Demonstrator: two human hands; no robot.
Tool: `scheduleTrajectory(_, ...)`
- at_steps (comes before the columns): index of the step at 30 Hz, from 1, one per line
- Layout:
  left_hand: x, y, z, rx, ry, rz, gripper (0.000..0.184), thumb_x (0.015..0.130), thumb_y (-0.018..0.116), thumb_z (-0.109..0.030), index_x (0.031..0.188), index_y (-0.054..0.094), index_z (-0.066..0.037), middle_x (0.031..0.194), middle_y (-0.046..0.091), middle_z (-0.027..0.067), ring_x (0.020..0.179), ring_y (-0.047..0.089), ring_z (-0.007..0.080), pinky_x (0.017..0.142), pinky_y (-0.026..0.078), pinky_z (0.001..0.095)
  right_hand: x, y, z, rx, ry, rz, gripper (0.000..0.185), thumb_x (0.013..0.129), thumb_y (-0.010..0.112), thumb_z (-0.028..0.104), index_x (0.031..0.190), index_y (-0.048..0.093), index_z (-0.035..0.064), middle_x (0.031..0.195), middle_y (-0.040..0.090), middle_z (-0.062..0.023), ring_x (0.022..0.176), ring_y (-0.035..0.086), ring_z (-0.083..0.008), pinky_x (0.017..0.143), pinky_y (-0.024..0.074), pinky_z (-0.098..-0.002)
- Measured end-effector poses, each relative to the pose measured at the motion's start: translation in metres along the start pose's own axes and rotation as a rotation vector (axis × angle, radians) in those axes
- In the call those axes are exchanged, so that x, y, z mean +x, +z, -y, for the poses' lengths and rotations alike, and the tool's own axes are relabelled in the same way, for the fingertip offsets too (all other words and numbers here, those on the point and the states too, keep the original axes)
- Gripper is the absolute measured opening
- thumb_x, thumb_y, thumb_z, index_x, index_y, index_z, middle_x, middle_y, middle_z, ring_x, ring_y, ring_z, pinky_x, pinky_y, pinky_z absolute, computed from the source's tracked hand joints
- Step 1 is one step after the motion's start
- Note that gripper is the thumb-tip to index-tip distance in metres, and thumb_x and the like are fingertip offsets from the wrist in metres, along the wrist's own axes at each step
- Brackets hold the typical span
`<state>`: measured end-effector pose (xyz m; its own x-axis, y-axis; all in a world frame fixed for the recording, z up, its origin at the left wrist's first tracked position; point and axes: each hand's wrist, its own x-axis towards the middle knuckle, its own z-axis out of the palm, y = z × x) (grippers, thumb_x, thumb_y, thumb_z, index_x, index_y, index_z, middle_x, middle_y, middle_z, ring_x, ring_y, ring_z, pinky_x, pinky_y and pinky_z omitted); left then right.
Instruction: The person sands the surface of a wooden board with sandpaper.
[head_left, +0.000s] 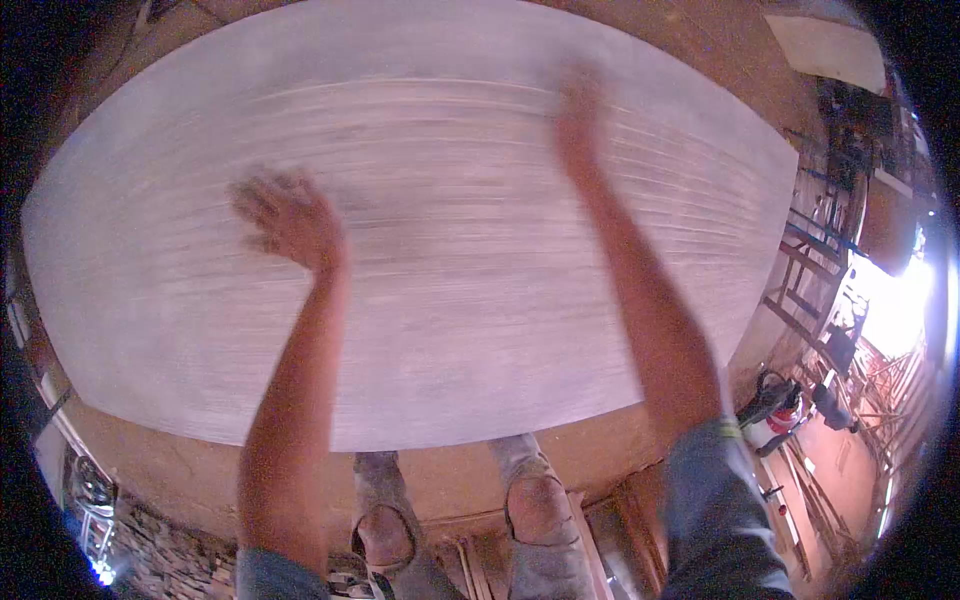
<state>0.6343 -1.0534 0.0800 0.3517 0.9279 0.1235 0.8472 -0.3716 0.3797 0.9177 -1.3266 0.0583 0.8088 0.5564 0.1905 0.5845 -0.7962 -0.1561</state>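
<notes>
A large pale panel point(470, 340) fills most of the head view, streaked from side to side with thin, light lines. My left hand point(288, 218) is over its left half with the fingers spread, slightly blurred, and nothing shows in it. Farther up and to the right, my right hand point(580, 115) is over the panel's far part. Motion smears its fingers, so their shape and anything under them cannot be made out. Whether either palm touches the surface is not clear.
Below the panel's near edge my knees point(540, 510) show in torn trousers. Brown floor point(440, 490) surrounds it. At right are a wooden frame point(805, 270), a red-and-white object point(783, 418) and scattered wood strips point(890, 390). A metallic item point(92, 500) stands at lower left.
</notes>
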Motion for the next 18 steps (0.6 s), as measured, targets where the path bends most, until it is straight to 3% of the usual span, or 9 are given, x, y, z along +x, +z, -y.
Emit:
scheduleTrajectory(1,-0.012,-0.002,-0.030,-0.098,0.005,0.023,0.065,0.098,0.032,-0.053,0.150,0.026,-0.013,0.156,0.019,0.0140,0.145,0.011,0.0334,0.109,0.010,0.0646,0.011,-0.003,0.075,0.076,-0.031,0.012,0.050,0.091,0.049,0.014,0.140,0.042,0.0071,0.145,0.040,-0.0172,0.138,0.030,-0.0337,0.116,0.0164,-0.0468)
scheduleTrajectory(3,-0.016,-0.027,-0.057,0.234,0.072,0.072,0.065,0.098,0.030,-0.053,0.150,0.024,-0.014,0.156,0.018,0.0151,0.145,0.010,0.0345,0.109,0.007,0.0661,0.032,-0.026,0.204,0.393,-0.108,0.022,0.048,0.086,0.050,0.007,0.134,0.048,0.0056,0.141,0.044,-0.0185,0.136,0.032,-0.0362,0.114,0.0192,-0.0501)
scheduleTrajectory(4,-0.014,-0.029,-0.057,0.232,0.069,0.093,0.065,0.098,0.029,-0.054,0.151,0.022,-0.016,0.156,0.016,0.0161,0.145,0.008,0.0344,0.109,0.005,0.0661,0.039,-0.035,0.230,0.490,-0.172,-0.034,0.048,0.083,0.050,0.004,0.131,0.051,0.0048,0.139,0.046,-0.0191,0.135,0.033,-0.0374,0.113,0.0206,-0.0517)
scheduleTrajectory(6,-0.012,-0.027,-0.054,0.269,0.076,0.076,0.064,0.099,0.029,-0.053,0.151,0.022,-0.015,0.157,0.015,0.0159,0.146,0.008,0.0341,0.110,0.004,0.0651,0.058,-0.061,0.235,0.637,-0.524,0.044,0.045,0.083,0.050,0.004,0.129,0.052,0.0030,0.136,0.048,-0.0204,0.132,0.038,-0.0360,0.112,0.0259,-0.0507)
scheduleTrajectory(9,-0.016,-0.033,-0.064,0.248,0.059,0.087,0.062,0.099,0.029,-0.049,0.151,0.022,-0.014,0.157,0.014,0.0155,0.146,0.008,0.0334,0.111,0.002,0.0631,0.054,-0.023,0.087,0.277,-0.310,0.209,0.046,0.086,0.051,0.008,0.132,0.049,0.0040,0.137,0.047,-0.0194,0.130,0.041,-0.0347,0.111,0.0273,-0.0479)
scheduleTrajectory(12,-0.012,-0.040,-0.071,0.222,0.025,0.098,0.061,0.100,0.030,-0.045,0.151,0.021,-0.013,0.158,0.012,0.0151,0.146,0.008,0.0325,0.111,0.001,0.0621,0.048,-0.051,-0.111,0.074,-0.192,0.092,0.056,0.090,0.056,0.017,0.142,0.038,0.0057,0.143,0.042,-0.0169,0.133,0.038,-0.0343,0.112,0.0241,-0.0483)
scheduleTrajectory(18,-0.009,-0.037,-0.067,0.259,0.034,0.095,0.063,0.100,0.028,-0.047,0.151,0.020,-0.012,0.158,0.012,0.0150,0.146,0.007,0.0315,0.111,0.002,0.0619,0.042,-0.021,-0.177,0.336,0.047,0.177,0.054,0.086,0.053,0.006,0.139,0.042,0.0047,0.147,0.037,-0.0162,0.137,0.030,-0.0315,0.115,0.0183,-0.0441)
